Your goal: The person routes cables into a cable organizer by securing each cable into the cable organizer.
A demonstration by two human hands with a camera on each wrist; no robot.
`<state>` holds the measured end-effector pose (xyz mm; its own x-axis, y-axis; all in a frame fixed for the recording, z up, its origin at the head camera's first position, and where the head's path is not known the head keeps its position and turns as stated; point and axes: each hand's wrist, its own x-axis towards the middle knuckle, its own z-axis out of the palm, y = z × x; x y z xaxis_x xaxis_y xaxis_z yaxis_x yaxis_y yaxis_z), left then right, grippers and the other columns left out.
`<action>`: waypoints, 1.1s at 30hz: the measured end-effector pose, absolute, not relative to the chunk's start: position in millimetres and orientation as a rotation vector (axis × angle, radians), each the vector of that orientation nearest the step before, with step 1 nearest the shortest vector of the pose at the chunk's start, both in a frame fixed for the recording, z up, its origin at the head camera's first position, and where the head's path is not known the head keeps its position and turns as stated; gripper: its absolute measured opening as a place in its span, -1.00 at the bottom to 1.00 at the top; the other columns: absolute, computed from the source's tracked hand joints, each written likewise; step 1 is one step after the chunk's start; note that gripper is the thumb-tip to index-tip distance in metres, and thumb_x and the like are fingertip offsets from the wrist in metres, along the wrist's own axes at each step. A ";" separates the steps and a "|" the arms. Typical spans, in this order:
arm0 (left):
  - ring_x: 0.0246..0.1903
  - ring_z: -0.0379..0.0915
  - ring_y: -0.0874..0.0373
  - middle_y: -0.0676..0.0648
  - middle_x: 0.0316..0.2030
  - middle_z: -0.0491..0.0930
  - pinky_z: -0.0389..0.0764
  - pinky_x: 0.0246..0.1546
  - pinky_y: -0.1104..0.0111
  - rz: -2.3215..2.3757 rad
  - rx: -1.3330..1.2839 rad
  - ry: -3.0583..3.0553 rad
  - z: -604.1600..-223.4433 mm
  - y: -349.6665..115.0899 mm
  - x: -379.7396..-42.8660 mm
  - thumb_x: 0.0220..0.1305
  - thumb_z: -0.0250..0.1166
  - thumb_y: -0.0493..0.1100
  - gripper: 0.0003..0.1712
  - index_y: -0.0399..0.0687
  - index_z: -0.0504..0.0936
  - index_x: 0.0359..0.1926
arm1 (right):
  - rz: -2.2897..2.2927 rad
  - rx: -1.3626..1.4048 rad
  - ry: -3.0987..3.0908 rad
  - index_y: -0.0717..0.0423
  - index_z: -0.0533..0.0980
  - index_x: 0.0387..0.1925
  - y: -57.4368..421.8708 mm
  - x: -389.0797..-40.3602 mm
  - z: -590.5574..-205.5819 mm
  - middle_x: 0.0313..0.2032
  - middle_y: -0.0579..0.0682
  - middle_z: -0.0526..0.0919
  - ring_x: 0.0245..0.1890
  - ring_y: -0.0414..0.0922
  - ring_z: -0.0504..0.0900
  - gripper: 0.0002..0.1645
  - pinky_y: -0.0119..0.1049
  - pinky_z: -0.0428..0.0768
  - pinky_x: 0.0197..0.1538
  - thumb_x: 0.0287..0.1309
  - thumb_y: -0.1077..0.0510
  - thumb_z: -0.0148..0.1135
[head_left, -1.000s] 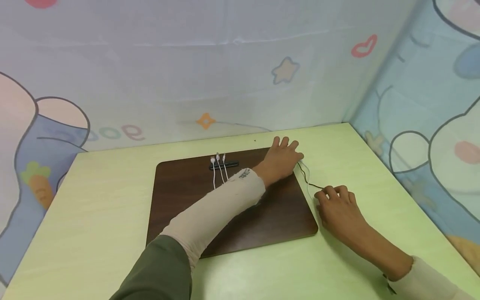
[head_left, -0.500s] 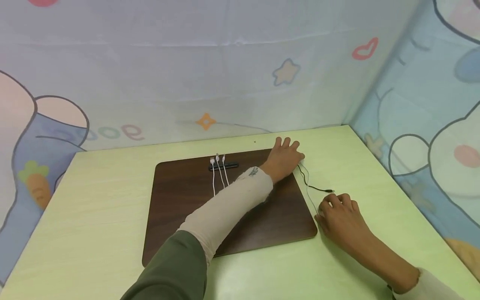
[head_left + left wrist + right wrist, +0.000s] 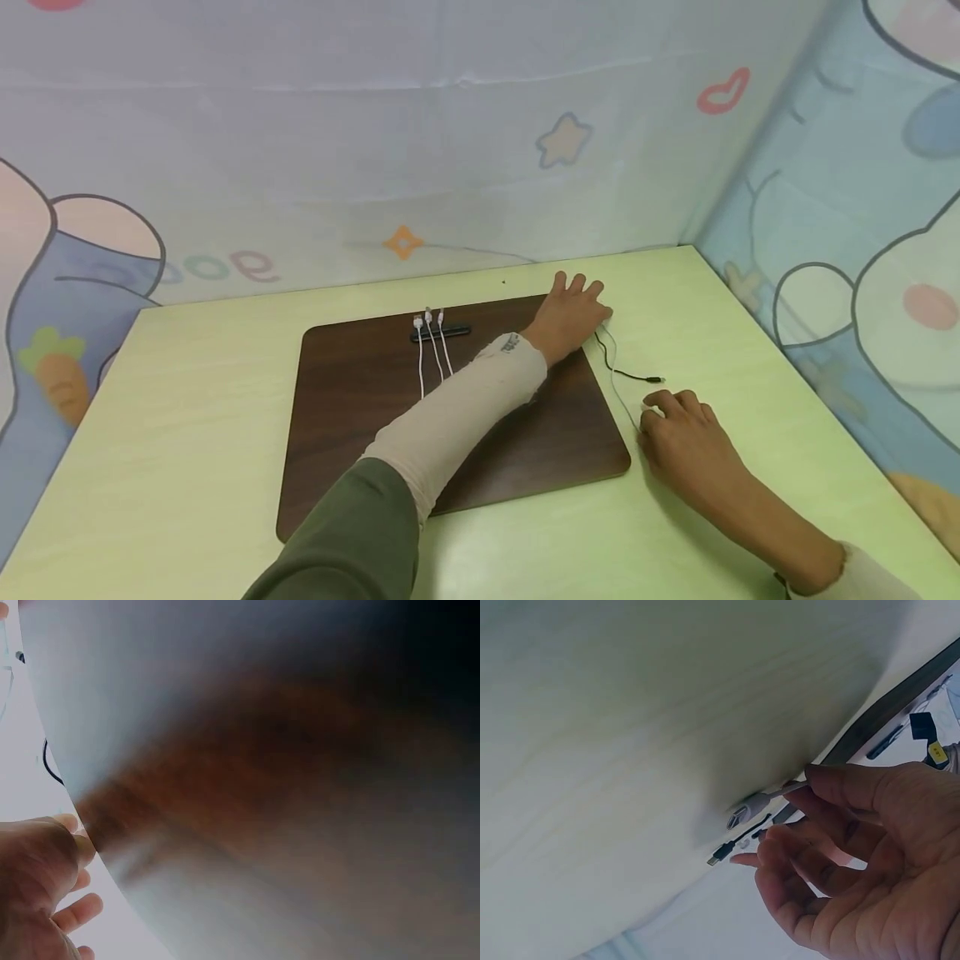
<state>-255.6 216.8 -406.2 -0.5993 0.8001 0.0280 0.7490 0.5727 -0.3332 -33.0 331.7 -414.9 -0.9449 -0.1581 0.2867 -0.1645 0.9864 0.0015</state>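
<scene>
My left hand (image 3: 567,317) is over the far right corner of a dark brown board (image 3: 367,417), its fingers spread past the edge. In the left wrist view, the thumb and index finger of the left hand (image 3: 34,877) meet at the board's edge, where a thin white cable (image 3: 621,400) comes out from under the thumb. My right hand (image 3: 682,437) is beside the board's right edge. In the right wrist view its thumb and finger pinch the white cable just behind its USB-C plug (image 3: 746,812). A black cable (image 3: 626,375) lies between the hands, its plug (image 3: 721,853) free.
Several white cables with plugs (image 3: 418,322) lie across a black strip (image 3: 461,330) near the board's far edge. My left forearm (image 3: 457,425) crosses the board and hides part of them. The pale table (image 3: 202,433) meets a printed cloth backdrop (image 3: 330,150) behind and to the right.
My right hand has moved nearer along the white cable, leaving the black cable's plug uncovered on the table. The left hand has stayed at the board's corner.
</scene>
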 end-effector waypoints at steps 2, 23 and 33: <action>0.25 0.32 0.04 0.12 0.29 0.43 0.26 0.32 0.04 0.427 -1.312 -2.601 -408.0 217.5 -257.3 0.57 0.13 -0.08 -0.59 0.57 0.61 0.24 | 0.036 0.241 -2.834 0.08 0.60 -0.51 332.2 -33.2 -415.6 0.01 0.13 0.69 -0.01 0.24 0.58 -0.84 0.15 0.57 -0.09 0.15 0.29 0.39; -0.02 0.34 0.11 0.13 0.00 0.53 0.21 0.22 0.16 0.430 -1.328 -2.435 -393.0 213.6 -263.7 0.60 0.09 -0.12 -0.70 0.39 0.72 -0.08 | 0.028 0.274 -2.799 0.06 0.58 -0.49 337.4 -37.4 -410.3 0.00 0.17 0.70 -0.03 0.28 0.61 -0.84 0.16 0.57 -0.17 0.12 0.28 0.41; 0.19 0.32 0.07 0.10 0.21 0.47 0.19 0.34 0.11 0.444 -1.359 -2.477 -376.0 199.3 -264.9 0.61 0.07 -0.13 -0.61 0.44 0.58 0.27 | 0.008 0.269 -2.843 0.09 0.52 -0.45 336.5 -40.4 -407.2 0.01 0.20 0.69 -0.01 0.31 0.58 -0.80 0.17 0.54 -0.11 0.28 0.11 0.27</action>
<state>-264.9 199.3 -376.0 -0.5177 0.8501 0.0960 0.7638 0.5099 -0.3958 -40.4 336.5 -407.2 -0.9421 -0.1828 0.2812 -0.1844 0.9826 0.0208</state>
